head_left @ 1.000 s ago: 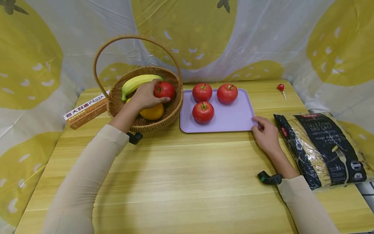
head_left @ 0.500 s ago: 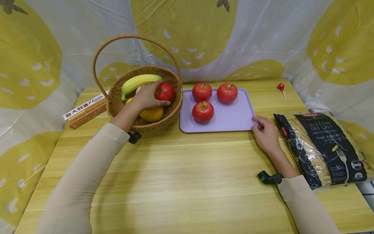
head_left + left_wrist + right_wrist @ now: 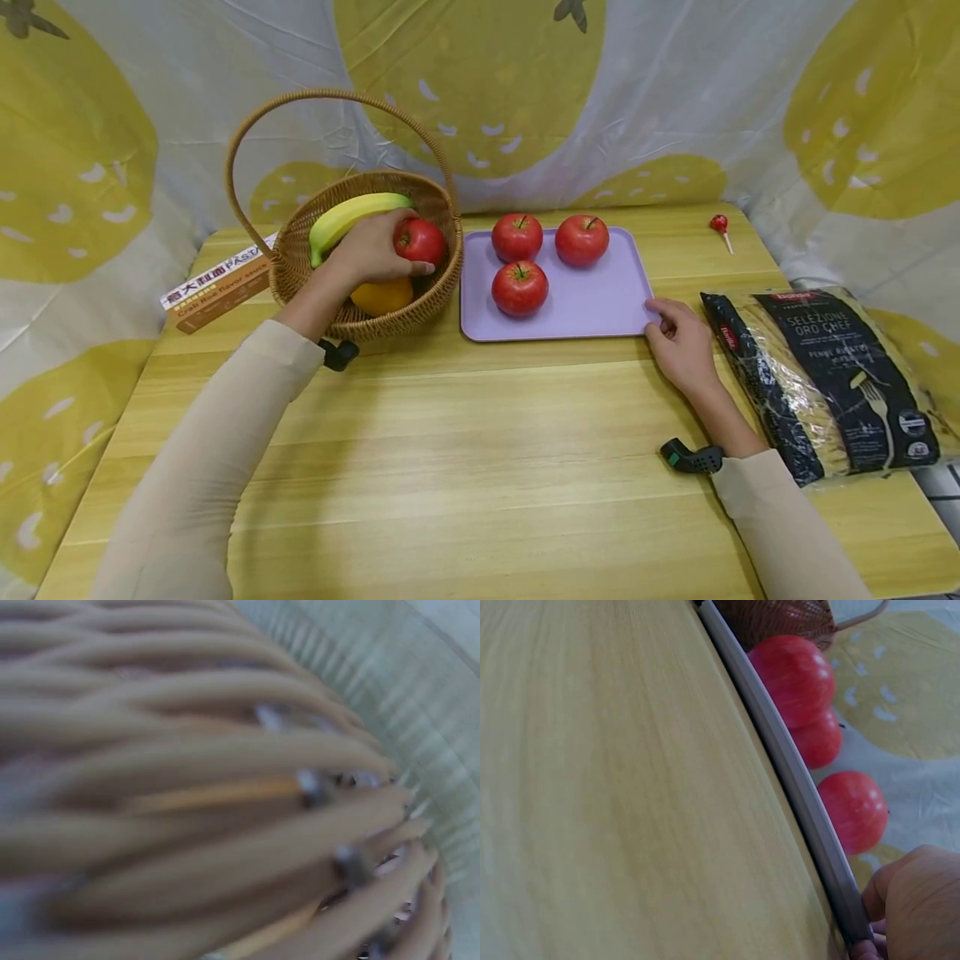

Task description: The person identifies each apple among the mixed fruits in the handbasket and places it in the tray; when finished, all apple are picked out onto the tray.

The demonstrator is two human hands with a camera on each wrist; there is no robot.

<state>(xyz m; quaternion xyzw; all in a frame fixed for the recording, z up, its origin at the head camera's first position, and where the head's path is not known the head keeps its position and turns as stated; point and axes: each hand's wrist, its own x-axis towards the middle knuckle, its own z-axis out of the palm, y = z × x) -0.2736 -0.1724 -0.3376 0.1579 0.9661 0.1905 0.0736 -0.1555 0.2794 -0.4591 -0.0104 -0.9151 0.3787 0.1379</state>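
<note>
In the head view my left hand (image 3: pixel 369 248) reaches into the wicker basket (image 3: pixel 427 312), thumb and fingers gripping a red apple (image 3: pixel 420 242). A banana (image 3: pixel 358 218) lies behind that hand, and an orange fruit (image 3: pixel 382 296) sits just under it, partly covered. The left wrist view is filled by the basket's woven side (image 3: pixel 225 765), blurred and close. My right hand (image 3: pixel 684 343) pinches the right end of a lilac tray (image 3: pixel 592 304). On the tray stand three red apples (image 3: pixel 520 288), grouped toward its left and back.
Left of the basket lies a pasta box (image 3: pixel 221 287), partly behind it. A red lollipop (image 3: pixel 720 225) is at the back right. A large bag of penne (image 3: pixel 832 383) lies right of my right hand. A patterned cloth (image 3: pixel 480 100) hangs behind the wooden table (image 3: pixel 480 450).
The basket has shifted slightly left and its handle leans further left. My left hand and the apple it grips moved a little left too. The right hand and tray stay put.
</note>
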